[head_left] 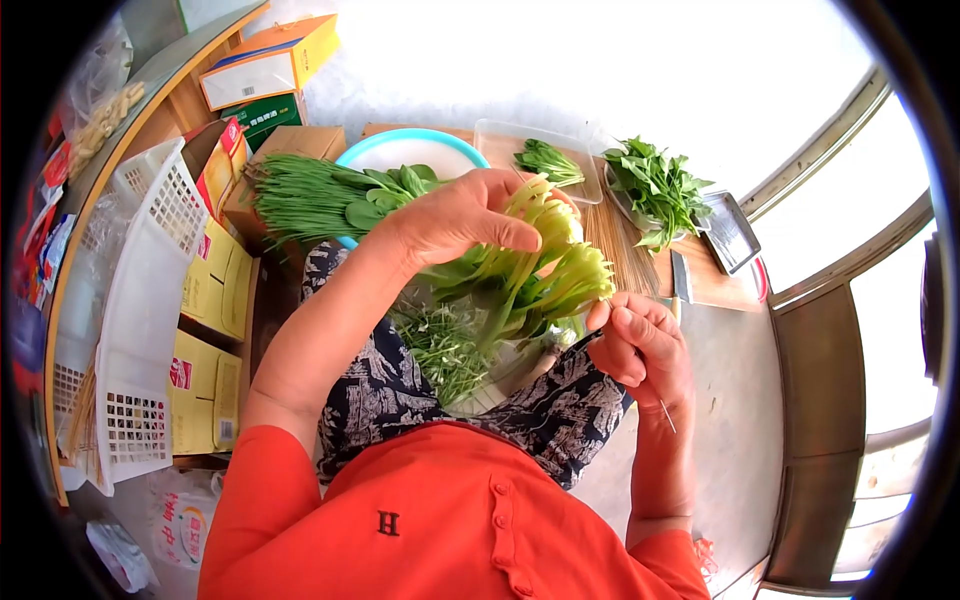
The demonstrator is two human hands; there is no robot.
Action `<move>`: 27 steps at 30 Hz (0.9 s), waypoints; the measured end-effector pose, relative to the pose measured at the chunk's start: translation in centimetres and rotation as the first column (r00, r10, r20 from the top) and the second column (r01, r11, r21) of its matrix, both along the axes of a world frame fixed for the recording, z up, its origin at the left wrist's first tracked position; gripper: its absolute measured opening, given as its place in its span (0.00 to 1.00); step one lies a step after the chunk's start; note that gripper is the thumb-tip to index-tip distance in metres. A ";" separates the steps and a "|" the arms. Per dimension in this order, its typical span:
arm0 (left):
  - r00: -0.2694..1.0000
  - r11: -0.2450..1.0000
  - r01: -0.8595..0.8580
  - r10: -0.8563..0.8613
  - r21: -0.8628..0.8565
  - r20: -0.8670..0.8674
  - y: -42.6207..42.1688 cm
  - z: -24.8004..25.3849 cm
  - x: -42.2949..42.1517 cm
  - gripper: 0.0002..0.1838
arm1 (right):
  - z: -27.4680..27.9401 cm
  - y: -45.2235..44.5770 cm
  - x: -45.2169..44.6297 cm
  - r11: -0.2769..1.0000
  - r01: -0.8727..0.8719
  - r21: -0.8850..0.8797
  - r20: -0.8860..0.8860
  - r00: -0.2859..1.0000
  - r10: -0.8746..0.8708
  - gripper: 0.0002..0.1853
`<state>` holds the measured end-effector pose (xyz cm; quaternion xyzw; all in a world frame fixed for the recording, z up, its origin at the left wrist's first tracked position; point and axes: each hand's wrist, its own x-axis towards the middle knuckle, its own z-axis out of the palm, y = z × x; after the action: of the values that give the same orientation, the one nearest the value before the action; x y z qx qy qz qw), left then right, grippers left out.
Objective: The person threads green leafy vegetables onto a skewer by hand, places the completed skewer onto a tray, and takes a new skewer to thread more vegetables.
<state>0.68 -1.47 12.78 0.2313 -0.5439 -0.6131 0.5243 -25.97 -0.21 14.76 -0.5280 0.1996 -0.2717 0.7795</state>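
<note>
A bunch of leafy greens with pale yellow-green stem ends (pixel 545 250) hangs in front of my chest. My left hand (pixel 470 215) is wrapped round the bunch from above. Beside the stem ends, my right hand (pixel 645 350) pinches a thin skewer (pixel 667 416), whose lower end sticks out below the fingers. The skewer's other end is by the lowest stems; whether it has pierced them cannot be made out. Under the bunch, between my knees, lie loose thin green stalks (pixel 440 345).
Long green stalks (pixel 310 195) rest against a blue-rimmed basin (pixel 455 140). Behind are a clear tray (pixel 500 128) with greens, many thin skewers (pixel 618 245), a knife (pixel 681 275), a bowl of leaves (pixel 660 190) and a metal tray (pixel 732 232). White baskets (pixel 150 300) and yellow boxes (pixel 205 390) stand left.
</note>
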 end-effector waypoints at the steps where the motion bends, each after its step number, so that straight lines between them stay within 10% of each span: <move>1: 0.998 0.999 0.026 -0.024 -0.025 0.055 -0.4 -0.4 -0.1 0.19 | 0.1 -0.2 0.1 1.000 -0.002 -0.011 -0.015 1.000 0.002 0.14; 7: 1.000 0.997 0.011 -0.010 0.077 -0.006 -2.3 -2.1 -0.7 0.10 | 0.3 -1.6 0.0 0.993 0.030 -0.116 -0.230 0.971 -0.056 0.14; 12: 0.997 0.969 -0.003 0.021 0.246 -0.069 -3.2 -4.6 1.1 0.18 | 0.1 -1.5 -1.1 0.841 -0.058 -0.537 -0.561 0.769 -0.305 0.08; 21: 0.958 0.944 -0.252 0.214 0.210 0.190 -1.5 -8.8 3.6 0.27 | -2.3 -1.7 -1.9 0.514 -0.173 -0.840 -0.448 0.755 -0.478 0.06; 27: 0.342 0.629 -0.702 0.710 -0.335 0.616 2.5 -13.3 7.2 0.12 | -4.1 -4.6 -1.2 0.499 -0.137 -0.856 -0.416 0.755 -0.506 0.07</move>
<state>7.92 1.00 -0.51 0.6532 -0.5477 -0.1858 0.4887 -27.20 -4.79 10.70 -0.8689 0.3457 -0.2302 0.2694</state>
